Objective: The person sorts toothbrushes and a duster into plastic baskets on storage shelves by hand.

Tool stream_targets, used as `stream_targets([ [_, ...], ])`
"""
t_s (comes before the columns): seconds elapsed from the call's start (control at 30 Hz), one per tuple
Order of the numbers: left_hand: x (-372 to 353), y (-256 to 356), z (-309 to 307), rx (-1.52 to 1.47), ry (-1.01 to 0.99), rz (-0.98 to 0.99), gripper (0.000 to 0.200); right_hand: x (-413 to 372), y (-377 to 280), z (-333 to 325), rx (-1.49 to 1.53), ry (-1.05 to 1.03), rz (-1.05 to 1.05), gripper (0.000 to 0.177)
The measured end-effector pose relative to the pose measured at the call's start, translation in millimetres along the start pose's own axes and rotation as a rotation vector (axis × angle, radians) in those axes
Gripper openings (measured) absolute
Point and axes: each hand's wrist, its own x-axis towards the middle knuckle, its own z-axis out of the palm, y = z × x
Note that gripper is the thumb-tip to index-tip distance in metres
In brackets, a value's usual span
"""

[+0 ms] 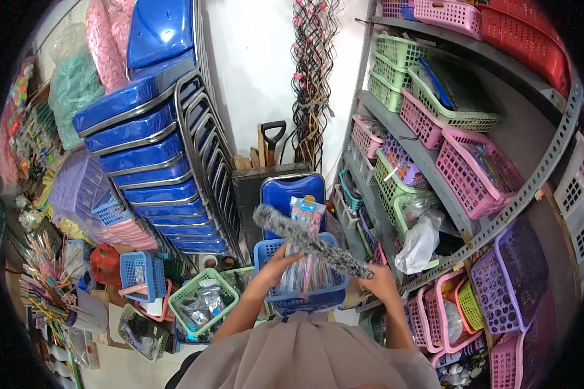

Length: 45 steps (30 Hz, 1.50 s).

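A person's right hand is pinching one end of a long grey fluffy stick, so the rest of it is sticking out freely, up and across to the left. It is slanting over a blue basket, in front of the thin clear packets — I can't tell if it is touching them. Holding it by the end is probably leaving the middle of the basket easy to reach. The packets are standing up in a bunch, maybe so their tops are showing and fingers can get at them. The left hand is curling its fingers at the packets' left side, perhaps stopping them from tipping; I can't tell if it is squeezing them or only touching. The basket is sitting low in front of the body, with the back of a blue chair showing just behind it, and that spot seems handy for both hands. Both arms are reaching forward and down, one on each side of the basket — the left arm is leaning inward, and the right arm is bending in from the other side, with its fingers pointing toward the stick.
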Motion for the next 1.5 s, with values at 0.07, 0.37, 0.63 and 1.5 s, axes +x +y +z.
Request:
stream_targets([
  [0.07, -11, 10, 1, 0.005, -0.013, -0.094, 0.054, 0, 6, -2, -0.192, -0.025, 0.019, 0.034],
  [0.37, -22, -2, -17, 0.018, -0.264, -0.064, 0.041, -39, 3, 6, -0.234, 0.02, 0.03, 0.033],
  [0.63, -45, 1, -24, -0.06, -0.273, -0.232, 0.041, -77, -22, 15, -0.179, -0.107, 0.128, 0.035],
  [1.5, -43, -31, -57, -0.891, -0.311, -0.287, 0.069, -119, -72, 45, -0.038, -0.148, 0.154, 0.031],
])
